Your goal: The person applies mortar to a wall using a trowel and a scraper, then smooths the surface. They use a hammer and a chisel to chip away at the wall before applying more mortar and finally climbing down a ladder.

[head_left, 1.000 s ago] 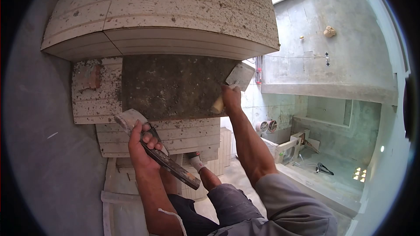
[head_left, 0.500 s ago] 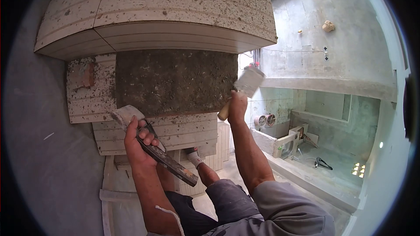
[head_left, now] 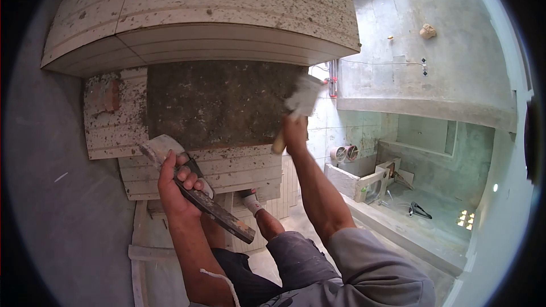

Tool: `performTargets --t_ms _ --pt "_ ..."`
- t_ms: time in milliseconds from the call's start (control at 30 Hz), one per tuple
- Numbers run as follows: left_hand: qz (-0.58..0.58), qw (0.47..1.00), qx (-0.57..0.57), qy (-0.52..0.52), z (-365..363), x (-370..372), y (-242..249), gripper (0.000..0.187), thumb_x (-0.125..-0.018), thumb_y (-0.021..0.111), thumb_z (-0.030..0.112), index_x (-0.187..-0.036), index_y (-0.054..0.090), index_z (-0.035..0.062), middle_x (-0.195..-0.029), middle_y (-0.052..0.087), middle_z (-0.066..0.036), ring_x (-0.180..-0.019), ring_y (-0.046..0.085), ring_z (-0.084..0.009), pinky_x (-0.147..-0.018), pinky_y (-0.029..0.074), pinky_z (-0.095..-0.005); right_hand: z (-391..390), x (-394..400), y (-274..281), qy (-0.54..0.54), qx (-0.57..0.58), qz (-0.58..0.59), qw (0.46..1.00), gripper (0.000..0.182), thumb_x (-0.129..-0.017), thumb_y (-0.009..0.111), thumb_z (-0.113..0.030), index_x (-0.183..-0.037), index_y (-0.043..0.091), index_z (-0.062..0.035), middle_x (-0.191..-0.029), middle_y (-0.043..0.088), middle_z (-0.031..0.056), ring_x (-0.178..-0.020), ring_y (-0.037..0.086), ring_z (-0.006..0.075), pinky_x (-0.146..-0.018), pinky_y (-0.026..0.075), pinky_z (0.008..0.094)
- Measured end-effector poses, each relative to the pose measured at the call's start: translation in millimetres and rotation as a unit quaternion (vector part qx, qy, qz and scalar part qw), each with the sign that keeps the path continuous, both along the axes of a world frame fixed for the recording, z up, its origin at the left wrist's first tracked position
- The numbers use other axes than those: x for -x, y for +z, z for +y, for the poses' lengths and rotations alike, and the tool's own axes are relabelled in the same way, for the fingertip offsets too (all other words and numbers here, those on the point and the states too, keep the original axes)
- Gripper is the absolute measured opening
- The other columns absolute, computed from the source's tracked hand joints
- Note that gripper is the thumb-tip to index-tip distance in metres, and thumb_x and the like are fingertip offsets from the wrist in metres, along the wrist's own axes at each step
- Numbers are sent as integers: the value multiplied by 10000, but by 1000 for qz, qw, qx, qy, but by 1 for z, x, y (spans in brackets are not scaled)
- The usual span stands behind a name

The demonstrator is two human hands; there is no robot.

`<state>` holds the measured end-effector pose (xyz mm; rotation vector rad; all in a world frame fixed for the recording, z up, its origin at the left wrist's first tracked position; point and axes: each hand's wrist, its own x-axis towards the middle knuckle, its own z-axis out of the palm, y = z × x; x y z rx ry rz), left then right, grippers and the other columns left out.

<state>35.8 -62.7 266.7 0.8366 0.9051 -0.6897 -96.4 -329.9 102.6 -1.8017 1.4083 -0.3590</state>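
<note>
My left hand (head_left: 181, 182) is wrapped round a long dark tool (head_left: 219, 213) with a pale, dirty blade (head_left: 162, 148) at its upper end, held near the tread's front left. The fingers of my right hand (head_left: 296, 135) close on the wooden handle of a trowel (head_left: 304, 95), its pale blade slightly blurred over the right end of the mortar. Dark, rough mortar (head_left: 222, 102) covers most of the step, with a speckled tile (head_left: 119, 128) to its left. A reddish brick piece (head_left: 111, 96) lies on that tile.
Above the mortar rises a tiled step (head_left: 227, 8) spattered with grey bits. Another tiled step (head_left: 148, 176) lies below, near my foot (head_left: 253, 202). A grey wall (head_left: 42, 136) runs along the left. On the right the stair side drops to a lower room with a ledge (head_left: 421, 244).
My right hand and the trowel have moved left, bringing the blade over the mortar's right end. My left hand and its tool have shifted slightly left with the view.
</note>
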Motion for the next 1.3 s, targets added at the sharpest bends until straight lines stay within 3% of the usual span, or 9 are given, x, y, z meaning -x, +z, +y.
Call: performTargets --t_ms 100,300,500,633,733,867,933,1100,1300 --pt "-3 1000 4 1 -1 -1 -2 258 -850 654 341 -835 539 111 -511 414 87 -404 403 -32 -404 369 -221 37 -1 59 16 -178 23 984 247 -854 593 -208 -947 464 -20 -759 541 96 -554 553 193 -475 477 335" --pt "-3 1000 -20 0 1 1 2 255 -854 649 339 -839 541 108 -512 414 86 -404 406 -34 -402 365 -224 -2 28 19 -257 -161 -146 942 251 -818 587 -147 -949 429 -3 -782 523 121 -564 563 209 -461 502 322" --pt "-7 1000 -5 5 -5 -1 -1 254 -851 650 343 -842 548 111 -517 412 86 -409 402 -35 -407 359 -222 38 47 51 -122 -191 -38 973 262 -807 575 -184 -964 438 -26 -719 500 112 -495 535 227 -419 475 361" --pt "-2 1000 -14 -13 -6 5 2 252 -846 653 347 -843 550 117 -519 404 89 -408 395 -36 -410 358 -219 9 21 25 -283 -161 -170 930 251 -804 589 -176 -951 462 -17 -728 497 103 -499 534 224 -431 485 354" --pt "-7 1000 -20 -5 -5 5 1 252 -843 655 350 -842 550 122 -520 402 90 -412 395 -37 -410 361 -223 34 -5 5 -79 -101 -124 984 361 -823 607 -167 -1102 455 3 -862 551 140 -676 589 253 -636 508 417" --pt "5 1000 -4 16 0 1 -8 275 -837 663 360 -846 532 119 -526 395 78 -420 390 -47 -417 357 -236 64 -21 57 -7 -193 -24 981 407 -853 595 -186 -1174 438 9 -794 533 108 -557 557 207 -468 478 335" --pt "16 999 30 11 5 1 -10 268 -835 667 357 -847 534 125 -529 401 78 -424 391 -47 -427 363 -244 45 8 -5 4 -99 -84 992 372 -844 615 -204 -1112 458 0 -755 537 97 -536 552 191 -452 490 334" --pt "8 999 19 45 16 -4 -7 266 -832 673 353 -851 534 127 -539 410 78 -436 396 -49 -440 372 -247 68 -25 73 81 -311 -46 946 198 -815 603 -188 -891 494 -42 -689 537 63 -554 564 179 -462 501 318" --pt "7 995 5 100 29 -15 -7 268 -836 671 352 -858 527 127 -547 414 77 -445 401 -49 -442 379 -247 111 -122 114 365 -330 143 859 333 -813 647 -218 -1044 563 6 -666 566 95 -649 622 202 -546 519 363"
